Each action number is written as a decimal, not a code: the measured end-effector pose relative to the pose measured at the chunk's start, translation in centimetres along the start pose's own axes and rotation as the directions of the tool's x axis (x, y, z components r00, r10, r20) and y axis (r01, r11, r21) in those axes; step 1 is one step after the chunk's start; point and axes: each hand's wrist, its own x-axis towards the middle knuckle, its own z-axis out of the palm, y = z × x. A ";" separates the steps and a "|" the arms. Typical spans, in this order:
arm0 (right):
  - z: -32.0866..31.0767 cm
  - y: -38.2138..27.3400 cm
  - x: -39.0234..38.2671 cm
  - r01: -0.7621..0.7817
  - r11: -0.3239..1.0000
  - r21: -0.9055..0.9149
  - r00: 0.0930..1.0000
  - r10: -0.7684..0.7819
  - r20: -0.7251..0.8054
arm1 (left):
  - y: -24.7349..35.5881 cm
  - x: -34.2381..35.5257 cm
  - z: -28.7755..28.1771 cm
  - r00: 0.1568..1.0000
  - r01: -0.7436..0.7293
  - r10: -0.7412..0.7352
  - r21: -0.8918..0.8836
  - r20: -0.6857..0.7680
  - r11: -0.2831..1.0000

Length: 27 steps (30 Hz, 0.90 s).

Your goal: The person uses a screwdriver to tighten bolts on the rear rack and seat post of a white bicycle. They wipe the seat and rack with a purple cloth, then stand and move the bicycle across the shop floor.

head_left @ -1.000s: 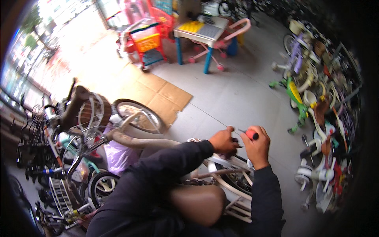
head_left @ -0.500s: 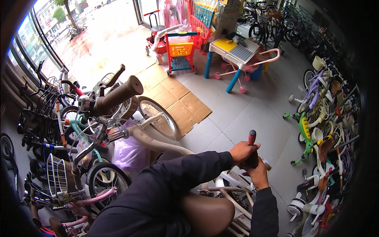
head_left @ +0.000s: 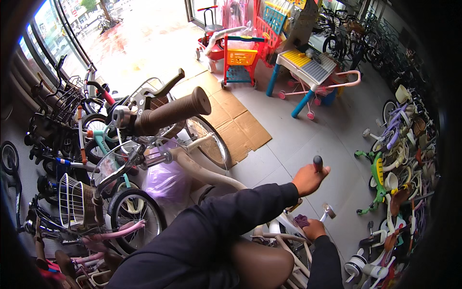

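A cream bicycle (head_left: 207, 172) stands in front of me, with its brown handlebar grip (head_left: 175, 111) close at left and its brown saddle (head_left: 262, 262) below my left arm. Over the bike's right side, my left hand (head_left: 308, 180) is closed round a tool with a dark, rounded handle end (head_left: 317, 163); the rest of it is hidden by the hand. Lower down, by the frame and rear wheel, my right hand (head_left: 315, 229) is closed on a bunched dark purple rag (head_left: 301, 220). A pedal (head_left: 328, 212) sticks out just beyond the right hand.
Small bikes with a white wire basket (head_left: 72, 204) crowd the left. Flattened cardboard (head_left: 236, 113) lies ahead on the tiled floor. Beyond are a toy shopping cart (head_left: 242, 58) and a play table (head_left: 308, 65). A green ride-on toy (head_left: 378, 176) and piled children's bikes line the right.
My hands have come apart: the left is higher with the tool, the right lower with the rag. The tool's handle now points more toward me. The whole view has shifted slightly.
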 end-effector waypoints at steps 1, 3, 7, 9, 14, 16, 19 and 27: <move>1.2 -0.8 0.5 0.031 0.999 -0.021 1.000 -0.031 -0.003 | 0.0 -0.1 0.2 1.000 -0.009 0.009 0.024 0.009 1.000; 2.1 -2.1 1.8 0.167 0.976 0.143 0.986 -0.164 -0.028 | 0.1 -0.2 0.7 1.000 -0.015 0.015 0.003 0.020 1.000; 3.3 -4.3 4.0 0.302 0.912 0.276 0.953 -0.291 -0.083 | 0.3 -0.2 1.1 0.999 0.002 -0.002 -0.017 0.044 1.000; 4.2 -3.8 5.2 0.244 0.930 0.276 0.969 -0.246 -0.029 | 0.4 -0.2 1.0 0.999 0.019 -0.018 -0.020 0.051 1.000; 7.3 2.5 7.9 0.191 0.974 -0.124 0.962 -0.160 0.221 | 0.4 -0.3 0.9 0.998 0.000 -0.001 0.013 0.059 1.000; 7.9 4.9 8.2 0.394 0.830 -0.395 0.872 -0.201 0.446 | 0.5 -0.2 0.9 0.999 -0.013 0.014 -0.005 0.041 1.000; 7.6 5.2 7.1 0.222 0.910 -0.352 0.949 -0.119 0.291 | 0.6 -0.1 1.0 0.999 -0.037 0.037 0.001 0.037 0.999; -0.6 -3.6 2.4 0.295 0.943 0.152 0.954 -0.299 0.005 | 0.6 -0.2 1.1 0.998 -0.020 0.017 0.047 0.064 0.999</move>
